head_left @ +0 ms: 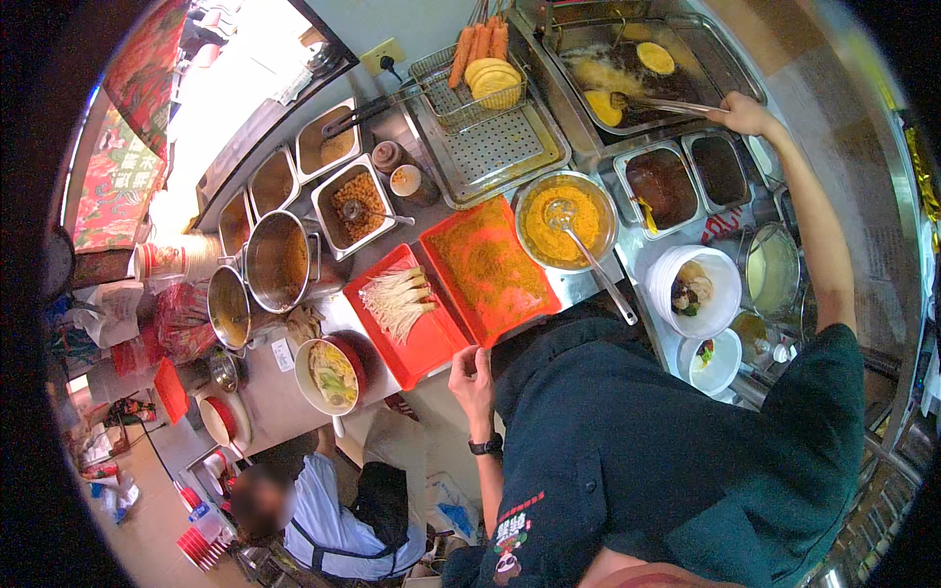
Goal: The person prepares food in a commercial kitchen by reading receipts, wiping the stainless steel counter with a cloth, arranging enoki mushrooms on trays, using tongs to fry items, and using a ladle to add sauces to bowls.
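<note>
Closed around the end of long metal tongs, my right hand is over the fryer's right rim at the upper right. The tongs' far end is at a yellow round piece in the bubbling oil. Another yellow disc floats farther back. My left hand is held low in front of me, its fingers curled in and nothing visible in them. It is beside the near corner of a red tray bearing bundles of enoki mushrooms; whether it touches the tray cannot be made out.
An orange tray dusted with yellow powder adjoins a steel bowl with a slotted spoon. A wire basket holds sausages and yellow discs. Sauce pans and white tubs stand right. A co-worker is at lower left.
</note>
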Demonstrator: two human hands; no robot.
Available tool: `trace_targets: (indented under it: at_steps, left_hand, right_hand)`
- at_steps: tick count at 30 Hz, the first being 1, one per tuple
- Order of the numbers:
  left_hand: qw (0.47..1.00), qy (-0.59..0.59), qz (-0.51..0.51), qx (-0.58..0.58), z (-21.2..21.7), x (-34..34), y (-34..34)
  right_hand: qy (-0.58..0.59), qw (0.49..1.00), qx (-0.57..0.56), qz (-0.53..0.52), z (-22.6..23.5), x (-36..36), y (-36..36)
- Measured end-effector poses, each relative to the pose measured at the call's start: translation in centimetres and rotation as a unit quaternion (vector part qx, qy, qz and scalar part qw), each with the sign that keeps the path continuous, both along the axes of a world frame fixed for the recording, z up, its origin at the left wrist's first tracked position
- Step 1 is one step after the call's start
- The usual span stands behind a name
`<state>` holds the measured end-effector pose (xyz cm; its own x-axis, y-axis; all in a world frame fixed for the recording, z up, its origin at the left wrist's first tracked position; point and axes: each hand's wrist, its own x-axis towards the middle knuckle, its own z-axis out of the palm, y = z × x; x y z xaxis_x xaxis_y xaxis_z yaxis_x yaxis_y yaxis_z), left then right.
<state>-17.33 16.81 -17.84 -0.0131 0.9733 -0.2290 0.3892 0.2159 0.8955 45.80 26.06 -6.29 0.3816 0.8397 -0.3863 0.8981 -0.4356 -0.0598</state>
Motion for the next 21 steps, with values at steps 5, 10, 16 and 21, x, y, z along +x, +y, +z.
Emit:
trace_targets:
  at_steps: [5,10,16,21]
  left_hand:
    - [1.0,0.0,-0.009,-0.018,-0.2,0.0,0.1]
    - [0.999,0.011,-0.03,-0.03,-1.2,-0.4,0.5]
    - [0.999,0.028,-0.03,-0.035,-0.7,-0.5,0.2]
    - [0.998,0.032,-0.038,-0.034,-0.5,-0.4,0.2]
  right_hand:
    - [0.265,0.932,-0.043,-0.243,-1.7,-0.5,-0.1]
    - [0.36,0.875,-0.038,-0.322,-4.5,1.0,-0.8]
    - [0.439,0.827,-0.007,-0.351,-4.8,-0.3,-1.4]
    - [0.482,0.796,0.018,-0.365,-5.5,-2.8,-1.0]
